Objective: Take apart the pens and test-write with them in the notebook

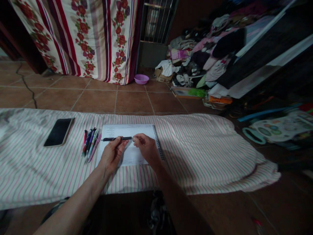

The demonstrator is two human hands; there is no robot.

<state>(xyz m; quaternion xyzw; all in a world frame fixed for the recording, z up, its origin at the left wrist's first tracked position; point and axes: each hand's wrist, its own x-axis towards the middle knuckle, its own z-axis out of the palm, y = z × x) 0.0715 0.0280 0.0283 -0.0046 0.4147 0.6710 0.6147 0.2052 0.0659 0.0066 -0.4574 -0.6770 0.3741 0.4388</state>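
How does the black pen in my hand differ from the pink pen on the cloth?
The black pen is dark, while the pink pen is pale. The black pen is held in your left hand over the spiral notebook, whereas the pink pen lies on the striped cloth beside other pens. The black pen runs nearly level across the view, but the pink pen slants. Both are slim and straight.

Free room: striped cloth (207, 153), ctr-right of frame, R of notebook (133, 156); slim gap btwn phone (58, 132) & pen bunch (91, 143), ctr-left. In the way mid-frame: left hand (113, 153) w/ blk pen (126, 138) & right hand (148, 147), both over notebook; pen bunch hems its L side
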